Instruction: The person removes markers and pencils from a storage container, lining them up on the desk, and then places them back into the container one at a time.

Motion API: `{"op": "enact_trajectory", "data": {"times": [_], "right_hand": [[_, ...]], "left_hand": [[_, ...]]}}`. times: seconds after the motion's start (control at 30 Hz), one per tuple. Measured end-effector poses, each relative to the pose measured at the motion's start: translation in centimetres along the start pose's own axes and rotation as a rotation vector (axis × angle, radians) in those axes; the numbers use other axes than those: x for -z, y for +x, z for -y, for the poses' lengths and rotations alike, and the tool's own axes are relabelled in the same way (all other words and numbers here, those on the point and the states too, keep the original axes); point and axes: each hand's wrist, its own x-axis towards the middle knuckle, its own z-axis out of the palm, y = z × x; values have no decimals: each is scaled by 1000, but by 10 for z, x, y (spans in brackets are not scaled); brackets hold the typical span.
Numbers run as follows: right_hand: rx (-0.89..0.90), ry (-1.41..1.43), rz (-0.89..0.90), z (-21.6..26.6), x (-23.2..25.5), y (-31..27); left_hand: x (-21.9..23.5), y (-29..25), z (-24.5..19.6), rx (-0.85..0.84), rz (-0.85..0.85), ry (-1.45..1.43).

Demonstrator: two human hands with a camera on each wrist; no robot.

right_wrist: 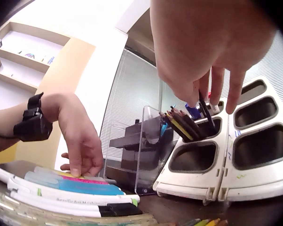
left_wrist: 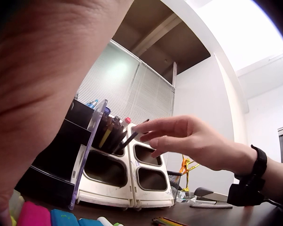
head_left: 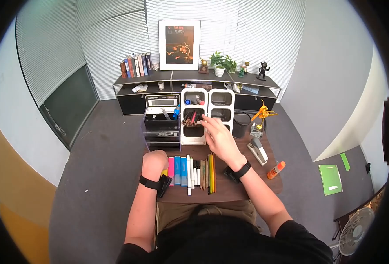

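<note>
Dark pencil (right_wrist: 207, 112), pinched by right fingers (left_wrist: 166, 124), left fingers (right_wrist: 75, 162) touching highlighters (head_left: 171, 165)

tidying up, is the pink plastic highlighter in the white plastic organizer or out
Out: the pink highlighter lies on the brown tabletop.

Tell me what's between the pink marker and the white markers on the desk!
Two blue markers lie side by side there, between the pink marker and the white markers. The head view shows it.
</note>
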Motion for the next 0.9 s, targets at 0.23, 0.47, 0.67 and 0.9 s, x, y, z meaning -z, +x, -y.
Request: {"op": "enact_trajectory", "data": {"times": [0.23,0.47,0.67,0.9], "right_hand": [[-135,157,-535,15,42,-3],[-419,302,-141,2,64,-46],[-787,389,421,-10,34,-69],[-850,488,438,13,27,-70]], "left_hand": [[8,1,-4,54,126,34],[4,1,-4,55,101,25],[-1,4,-2,56,25,33],[3,1,-2,34,88,60]]}}
